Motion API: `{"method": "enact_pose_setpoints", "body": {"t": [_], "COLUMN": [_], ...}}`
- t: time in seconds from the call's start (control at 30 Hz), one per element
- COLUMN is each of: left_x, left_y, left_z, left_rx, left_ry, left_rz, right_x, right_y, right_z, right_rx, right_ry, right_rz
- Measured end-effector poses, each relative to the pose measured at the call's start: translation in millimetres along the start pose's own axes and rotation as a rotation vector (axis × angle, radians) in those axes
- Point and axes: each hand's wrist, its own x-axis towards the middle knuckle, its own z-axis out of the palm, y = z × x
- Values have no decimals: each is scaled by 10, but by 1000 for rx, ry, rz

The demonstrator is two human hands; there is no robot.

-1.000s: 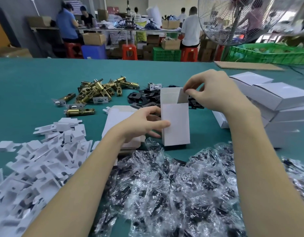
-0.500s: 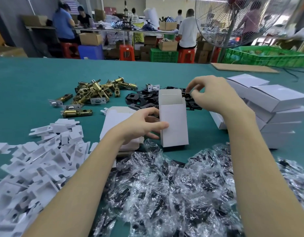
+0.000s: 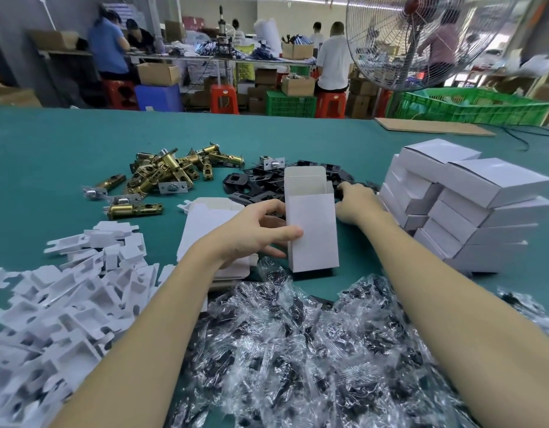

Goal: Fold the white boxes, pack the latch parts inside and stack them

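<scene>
Upright near the middle of the green counter (image 3: 50,143): an open white carton (image 3: 311,230), top flap raised, standing on its bottom end. Held steady by the left hand (image 3: 254,233), thumb across the front panel and the other fingers curled behind the left side. Just right of the carton and behind it, the right hand (image 3: 356,203), reaching down onto the heap of black latch plates (image 3: 257,186); fingers bent over the plates, fingertips hidden by the carton, so cannot tell whether a plate is pinched. Left of the black plates, toward the far side, a pile of brass latch bolts (image 3: 171,171). Under the left wrist, a stack of flat unfolded cartons (image 3: 205,220). Along the right edge, closed white boxes (image 3: 483,205) stacked in several layers. At the near left corner, a heap of white cardboard inserts (image 3: 50,304). Along the near edge, between the forearms, clear plastic bags of dark parts (image 3: 297,350). Beyond the far edge, a standing fan (image 3: 421,41).
</scene>
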Motion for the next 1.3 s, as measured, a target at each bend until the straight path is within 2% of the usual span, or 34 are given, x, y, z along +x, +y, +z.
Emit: {"method": "enact_pose_setpoints", "body": {"t": [0.17, 0.3, 0.47, 0.53, 0.57, 0.67, 0.77, 0.93, 1.0, 1.1, 1.3], "left_x": [3, -4, -10, -14, -17, -22, -17, -11, -13, -13, -14], "left_y": [-3, 11, 15, 16, 19, 30, 30, 20, 18, 13, 16], "left_z": [3, 17, 25, 30, 33, 32, 36, 32, 28, 22, 25], "left_rx": [11, 20, 29, 29, 29, 34, 35, 41, 44, 35, 34], "left_ry": [1, 3, 9, 9, 8, 12, 8, 6, 8, 9, 7], "left_rz": [-1, -3, -3, 1, 2, 4, 0, 3, 4, 0, -3], "right_x": [-59, -84, -230, -309, -345, -460, -546, -586, -569, -601, -599], "right_y": [65, 39, 29, 43, 50, 61, 139, 234, 285, 305, 268], "right_z": [-3, -66, -134, -195, -240, -388, -469, -405, -387, -403, -373], "right_rx": [11, -12, 131, 330, 512, 1083, 1249, 1055, 806, 486, 269], "right_ry": [160, 138, 172, 229, 243, 140, 58, 66, 109, 176, 197], "right_rz": [-25, -6, -22, -28, -12, 115, 132, 123, 103, -25, -137]}}
